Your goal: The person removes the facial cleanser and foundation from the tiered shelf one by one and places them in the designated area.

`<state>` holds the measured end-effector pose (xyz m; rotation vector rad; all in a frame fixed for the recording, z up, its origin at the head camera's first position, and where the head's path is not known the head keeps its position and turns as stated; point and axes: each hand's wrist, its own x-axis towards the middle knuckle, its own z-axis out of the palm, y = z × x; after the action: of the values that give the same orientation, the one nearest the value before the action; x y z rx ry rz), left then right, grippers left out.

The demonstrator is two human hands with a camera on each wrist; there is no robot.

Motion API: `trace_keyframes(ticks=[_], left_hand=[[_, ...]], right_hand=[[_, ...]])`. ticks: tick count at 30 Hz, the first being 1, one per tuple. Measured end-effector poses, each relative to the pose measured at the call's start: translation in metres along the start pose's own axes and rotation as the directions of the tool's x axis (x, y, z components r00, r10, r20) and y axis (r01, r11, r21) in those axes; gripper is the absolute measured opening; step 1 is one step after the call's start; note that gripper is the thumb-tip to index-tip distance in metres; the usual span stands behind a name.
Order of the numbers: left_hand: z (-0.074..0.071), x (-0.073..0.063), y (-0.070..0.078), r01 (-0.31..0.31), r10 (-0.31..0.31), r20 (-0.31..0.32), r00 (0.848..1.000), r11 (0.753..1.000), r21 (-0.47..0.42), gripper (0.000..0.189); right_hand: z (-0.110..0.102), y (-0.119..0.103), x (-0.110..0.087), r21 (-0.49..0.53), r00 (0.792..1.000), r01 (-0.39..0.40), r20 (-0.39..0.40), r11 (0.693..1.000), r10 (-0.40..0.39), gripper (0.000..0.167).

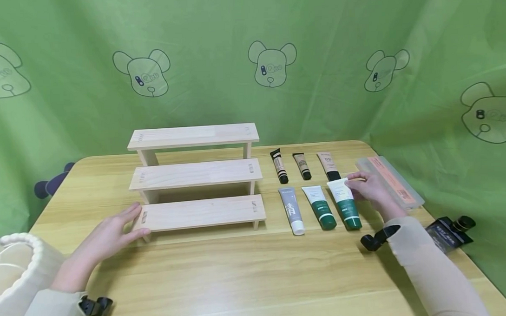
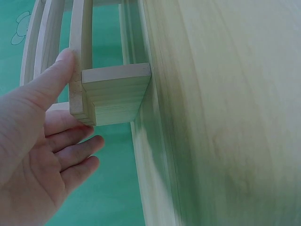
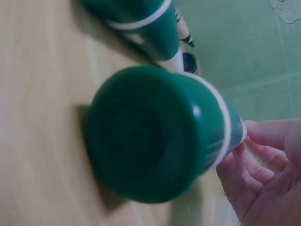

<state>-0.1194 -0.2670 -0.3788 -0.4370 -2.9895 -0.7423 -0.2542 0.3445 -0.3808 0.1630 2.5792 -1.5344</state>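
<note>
A three-step wooden shelf (image 1: 198, 213) stands on the table. My left hand (image 1: 109, 235) is at the left end of its lowest step; in the left wrist view the thumb and index finger pinch the board's end (image 2: 81, 101), while the other fingers are loosely bent below. To the right, my right hand (image 1: 371, 191) pinches the white end of a green-and-white squeeze tube (image 1: 346, 205) between thumb and fingers. Its green cap (image 3: 141, 134) faces the right wrist camera. Beside it lies a similar, smaller green-and-white tube (image 1: 320, 207), then a grey-blue tube (image 1: 291, 210) with a white cap.
Behind lie a black-and-beige tube (image 1: 280, 166), a small tan tube (image 1: 302, 166) and a pink tube (image 1: 328, 165). A clear plastic case (image 1: 389, 181) is at the right, with a dark pouch-like item (image 1: 446, 235) near the edge. A white basket (image 1: 27, 273) is front left.
</note>
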Motion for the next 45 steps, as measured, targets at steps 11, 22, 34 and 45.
trace_keyframes(ticks=[11, 22, 34, 45], left_hand=[[0.000, 0.000, 0.001, 0.003, -0.003, 0.006, 1.000, 1.000, -0.002, 0.077], [0.001, 0.000, 0.002, -0.003, 0.003, -0.002, 1.000, 1.000, 0.005, 0.075], [0.000, -0.001, 0.002, 0.005, -0.005, 0.005, 1.000, 1.000, 0.000, 0.076], [-0.001, -0.001, 0.003, 0.007, -0.007, 0.007, 1.000, 1.000, 0.001, 0.077]], right_hand=[[0.000, 0.009, 0.006, -0.091, 0.998, -0.062, -0.011, 0.994, 0.061, 0.041], [-0.004, 0.017, 0.012, -0.116, 0.997, -0.072, 0.024, 0.991, 0.075, 0.042], [-0.004, 0.012, 0.005, -0.191, 0.990, -0.114, 0.066, 0.975, 0.128, 0.064], [-0.004, 0.008, 0.004, -0.277, 0.983, -0.103, 0.116, 0.955, 0.139, 0.063]])
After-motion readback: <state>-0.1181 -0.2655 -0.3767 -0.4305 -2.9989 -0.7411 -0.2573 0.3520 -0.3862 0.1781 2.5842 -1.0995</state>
